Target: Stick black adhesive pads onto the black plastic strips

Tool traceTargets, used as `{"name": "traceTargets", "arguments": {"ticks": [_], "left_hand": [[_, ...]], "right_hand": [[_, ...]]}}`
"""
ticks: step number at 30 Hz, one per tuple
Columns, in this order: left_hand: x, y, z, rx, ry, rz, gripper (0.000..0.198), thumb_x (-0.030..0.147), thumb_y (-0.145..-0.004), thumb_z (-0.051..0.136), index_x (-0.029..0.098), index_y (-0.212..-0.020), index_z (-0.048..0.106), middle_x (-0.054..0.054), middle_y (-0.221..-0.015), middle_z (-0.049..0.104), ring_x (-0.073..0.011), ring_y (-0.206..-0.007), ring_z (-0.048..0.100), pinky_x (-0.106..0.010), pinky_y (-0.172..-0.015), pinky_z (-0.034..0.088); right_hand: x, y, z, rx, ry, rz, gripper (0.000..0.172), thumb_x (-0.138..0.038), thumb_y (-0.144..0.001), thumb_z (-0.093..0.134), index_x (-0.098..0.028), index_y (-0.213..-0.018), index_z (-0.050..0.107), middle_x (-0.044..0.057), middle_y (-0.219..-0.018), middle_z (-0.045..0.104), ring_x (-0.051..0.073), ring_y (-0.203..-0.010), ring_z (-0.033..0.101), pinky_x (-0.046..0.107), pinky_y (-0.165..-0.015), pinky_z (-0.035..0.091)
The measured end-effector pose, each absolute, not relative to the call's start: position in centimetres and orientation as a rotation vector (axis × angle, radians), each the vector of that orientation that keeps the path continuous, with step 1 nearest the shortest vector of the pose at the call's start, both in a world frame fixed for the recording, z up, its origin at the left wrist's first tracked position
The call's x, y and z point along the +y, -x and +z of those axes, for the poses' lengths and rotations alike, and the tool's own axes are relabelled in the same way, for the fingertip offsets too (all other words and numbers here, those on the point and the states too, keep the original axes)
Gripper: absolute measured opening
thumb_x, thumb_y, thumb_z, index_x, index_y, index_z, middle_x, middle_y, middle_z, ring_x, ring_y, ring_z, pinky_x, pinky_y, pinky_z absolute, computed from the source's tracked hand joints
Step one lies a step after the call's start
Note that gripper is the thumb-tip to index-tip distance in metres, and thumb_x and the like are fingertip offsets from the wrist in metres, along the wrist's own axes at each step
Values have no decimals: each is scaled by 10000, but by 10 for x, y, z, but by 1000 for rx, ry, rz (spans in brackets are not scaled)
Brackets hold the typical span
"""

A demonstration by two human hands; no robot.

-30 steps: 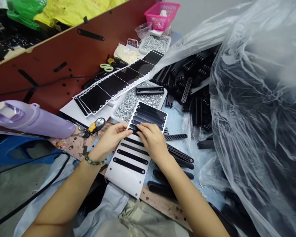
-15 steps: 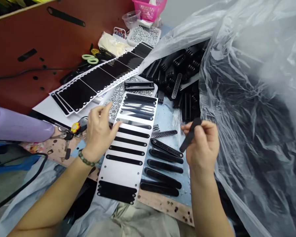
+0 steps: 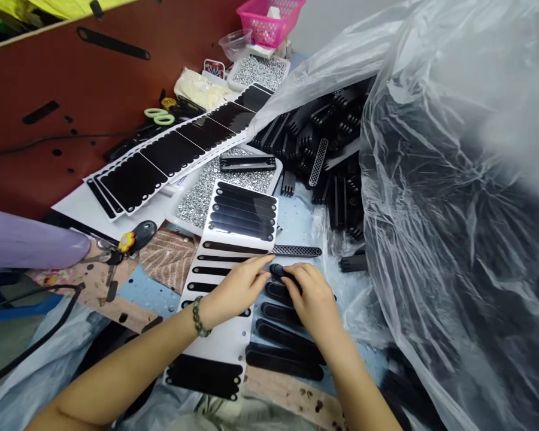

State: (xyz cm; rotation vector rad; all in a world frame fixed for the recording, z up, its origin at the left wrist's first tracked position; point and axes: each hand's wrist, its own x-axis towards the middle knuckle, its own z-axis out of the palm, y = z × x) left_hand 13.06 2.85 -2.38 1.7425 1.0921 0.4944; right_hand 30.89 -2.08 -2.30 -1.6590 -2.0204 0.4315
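A white backing sheet (image 3: 220, 338) lies in the middle, with several black strips stuck across it in rows. My right hand (image 3: 313, 294) is shut on a short black strip (image 3: 278, 271), and its fingers hide most of that strip. My left hand (image 3: 237, 288) stretches over the sheet with its fingers straight, their tips close to the same strip. Several loose black strips (image 3: 278, 314) lie side by side beneath my right hand. A perforated dark strip (image 3: 296, 251) lies just above both hands, next to the sheet.
A white tray of silver rhinestones (image 3: 202, 194) lies behind the sheet. A heap of black comb-like parts (image 3: 314, 149) sits at right, under a large plastic sheet (image 3: 453, 179). Black-panelled sheets (image 3: 161, 149), scissors (image 3: 158, 117) and a lilac bottle (image 3: 27, 239) lie at left.
My right hand has come back from the right with the black strip and now sits beside my left hand. My left hand has moved down the sheet and flattened out.
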Motion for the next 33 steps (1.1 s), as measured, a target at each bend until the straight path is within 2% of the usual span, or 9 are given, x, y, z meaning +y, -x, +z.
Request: {"name": "traceTargets", "arguments": {"ticks": [4,6,8,10,18,21,25,29,33], "left_hand": [[32,-134,-29,1026,-1609,505,341,195,-879,472,204,-1191,609,-74,-1248,594,-179,-999,631,-284,-869,509],[33,-135,-31,1034,-1514,468,325,222,-878,473,196,-1170,614,-69,-1098,658,-155,-833,650,-247,-707,521],[33,-136,-33,1049,-1409,408,311,266,-879,479,191,-1155,603,-35,-855,678,-113,-602,588,-209,-521,450],[33,-138,-34,1041,-1341,392,287,312,-870,508,188,-1113,597,3,-713,629,-85,-502,499,-188,-450,372],[33,-143,-36,1071,-1331,452,209,328,-839,557,172,-973,594,32,-622,544,-82,-514,479,-179,-465,367],[30,-142,-35,1077,-1361,481,201,328,-838,558,178,-966,598,1,-712,595,-112,-610,558,-188,-494,413],[28,-142,-36,1083,-1428,487,234,327,-850,545,188,-1025,616,-23,-793,625,-131,-647,586,-224,-534,475],[29,-141,-38,992,-1530,571,225,287,-866,527,191,-1012,669,-70,-1056,611,-169,-880,617,-269,-719,530],[30,-139,-37,939,-1528,556,221,272,-873,523,198,-1022,670,-68,-1074,605,-186,-967,608,-277,-783,532]], "right_hand": [[-20,-307,-21,-2071,1683,378,141,-164,-894,509,-202,-1007,585,59,-921,628,216,-873,577,355,-790,490],[-19,-306,-20,-2098,1706,366,136,-158,-888,517,-202,-995,589,56,-913,628,218,-860,577,354,-776,491],[-18,-305,-19,-2118,1727,357,124,-153,-882,527,-196,-978,592,55,-910,629,217,-852,578,352,-767,493],[-17,-304,-18,-2137,1739,352,114,-154,-881,532,-193,-968,593,55,-912,630,215,-854,578,349,-764,495],[-24,-307,-7,-2127,1823,481,139,-253,-897,540,-216,-1027,573,52,-975,617,203,-878,603,335,-754,505],[-35,-320,-4,-1999,1839,601,177,-288,-907,521,-222,-1068,553,61,-1007,603,195,-906,608,333,-788,503],[-43,-338,-7,-1799,1875,615,104,-250,-906,487,-222,-899,586,49,-872,621,196,-847,612,337,-765,495],[-42,-344,-10,-1731,1882,675,114,-223,-888,489,-220,-828,586,35,-823,629,180,-792,607,312,-735,480],[-38,-343,-8,-1716,1934,696,73,-211,-874,506,-215,-832,566,23,-795,611,168,-750,582,287,-701,455]]}}
